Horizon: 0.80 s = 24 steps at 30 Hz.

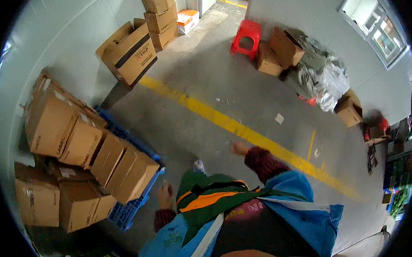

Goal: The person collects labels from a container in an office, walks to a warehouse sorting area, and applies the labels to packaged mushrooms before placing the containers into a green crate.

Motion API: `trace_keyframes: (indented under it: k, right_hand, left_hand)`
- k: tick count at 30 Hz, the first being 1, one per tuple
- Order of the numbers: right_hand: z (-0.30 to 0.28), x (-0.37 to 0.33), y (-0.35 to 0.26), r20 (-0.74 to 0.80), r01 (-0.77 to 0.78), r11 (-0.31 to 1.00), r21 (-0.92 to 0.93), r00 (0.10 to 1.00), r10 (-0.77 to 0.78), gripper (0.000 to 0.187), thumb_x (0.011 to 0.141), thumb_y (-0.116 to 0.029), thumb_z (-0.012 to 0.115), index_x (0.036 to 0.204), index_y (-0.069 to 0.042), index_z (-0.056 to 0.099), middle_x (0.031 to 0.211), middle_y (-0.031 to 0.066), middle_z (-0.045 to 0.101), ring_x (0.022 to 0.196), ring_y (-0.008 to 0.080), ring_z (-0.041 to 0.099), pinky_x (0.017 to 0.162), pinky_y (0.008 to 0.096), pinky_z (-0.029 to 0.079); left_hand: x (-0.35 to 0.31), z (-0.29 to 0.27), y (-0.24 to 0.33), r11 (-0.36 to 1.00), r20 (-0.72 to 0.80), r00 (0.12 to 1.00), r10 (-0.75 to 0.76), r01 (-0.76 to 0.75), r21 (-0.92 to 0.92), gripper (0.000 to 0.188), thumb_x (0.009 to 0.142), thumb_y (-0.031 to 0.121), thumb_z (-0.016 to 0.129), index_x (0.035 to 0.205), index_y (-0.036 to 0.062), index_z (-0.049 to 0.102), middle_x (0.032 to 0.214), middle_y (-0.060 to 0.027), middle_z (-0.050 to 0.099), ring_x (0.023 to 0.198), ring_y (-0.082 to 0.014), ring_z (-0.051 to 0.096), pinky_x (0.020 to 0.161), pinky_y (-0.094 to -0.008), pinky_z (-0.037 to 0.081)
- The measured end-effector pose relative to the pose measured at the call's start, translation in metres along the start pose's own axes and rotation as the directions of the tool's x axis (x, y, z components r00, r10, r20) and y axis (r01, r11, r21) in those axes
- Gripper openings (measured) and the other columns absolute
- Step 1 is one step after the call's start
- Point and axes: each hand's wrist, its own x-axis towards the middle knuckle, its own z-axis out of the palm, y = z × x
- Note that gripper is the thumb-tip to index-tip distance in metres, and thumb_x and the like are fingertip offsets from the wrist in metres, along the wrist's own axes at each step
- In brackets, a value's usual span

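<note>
My left hand (165, 197) hangs low at my side, nearest to the brown cartons (132, 175) stacked on a blue plastic pallet (131, 212). A gap of floor separates it from the closest carton. In front of me, over the grey floor, my right hand (239, 148) reaches out from a dark red knitted cuff. No object shows in either hand. Both are small and blurred, so how their fingers lie is unclear. A white-toed shoe (198, 166) shows below, between the two hands.
A yellow floor line (224, 121) crosses ahead. Beyond it stand a red stool (246, 38), brown boxes (269, 59) and silvery plastic wrapping (330, 81). An open-topped carton (131, 56) is by the left wall. Shelving (392, 173) lines the right edge.
</note>
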Motion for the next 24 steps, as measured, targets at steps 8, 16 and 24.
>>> trace_keyframes:
  k: [8, 16, 24]
  right_hand:
    - [-0.002, -0.031, 0.224, 0.676, -0.849, 0.376, 0.373, 0.526, 0.517, 0.033, 0.09, -0.022, 0.056, 0.12, -0.005, 0.057, 0.114, 0.0186, 0.06, 0.1, 0.0341, 0.058, 0.085, 0.0445, 0.047]
    - [-0.14, 0.3, 0.337, 0.574, -0.669, 0.656, 0.35, 0.707, 0.414, 0.031, 0.089, -0.028, 0.055, 0.105, -0.003, 0.061, 0.095, 0.0188, 0.062, 0.085, 0.0335, 0.06, 0.073, 0.0453, 0.048]
    - [-0.46, 0.798, 0.434, -0.031, -0.261, 0.626, 0.734, 0.909, 0.415, 0.04, 0.083, -0.034, 0.061, 0.115, -0.008, 0.062, 0.095, 0.0138, 0.066, 0.078, 0.025, 0.065, 0.072, 0.0368, 0.052]
  left_hand:
    - [0.377, 0.234, 0.318, 0.956, 0.289, 0.912, 0.291, -0.291, -0.044, 0.016, 0.089, 0.019, 0.062, 0.089, 0.0028, 0.06, 0.074, 0.0002, 0.055, 0.066, -0.0079, 0.049, 0.059, -0.0251, 0.04]
    - [0.676, 0.33, 0.334, 0.989, 0.292, 0.956, 0.034, -0.073, 0.125, 0.026, 0.088, 0.03, 0.065, 0.09, 0.004, 0.065, 0.069, -0.0009, 0.057, 0.059, -0.0103, 0.051, 0.054, -0.0266, 0.041]
    - [0.845, 0.299, 0.311, 0.812, 0.063, 0.926, -0.373, 0.293, 0.505, 0.023, 0.089, 0.023, 0.058, 0.072, 0.0071, 0.057, 0.058, -0.0027, 0.052, 0.048, -0.0182, 0.048, 0.046, -0.0351, 0.039]
